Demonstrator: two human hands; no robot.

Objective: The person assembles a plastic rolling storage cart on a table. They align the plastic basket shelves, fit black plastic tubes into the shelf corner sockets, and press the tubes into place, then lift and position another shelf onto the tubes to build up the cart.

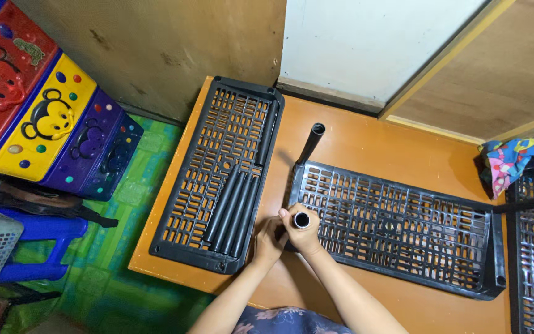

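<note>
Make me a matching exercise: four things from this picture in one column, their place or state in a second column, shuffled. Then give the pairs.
Things:
1. loose black tubes
2. upright tube
3. patterned cloth
4. blue stool

Places or states:
A. on the floor, left of the table
B. gripped in the right hand
C. at the table's far right edge
D. lying in the left shelf panel

Pairs: 1-D, 2-B, 3-C, 4-A

One head-worn camera looks steeply down from close above an orange table point(366, 145), facing the wall beyond, with both forearms entering from the bottom edge.
</note>
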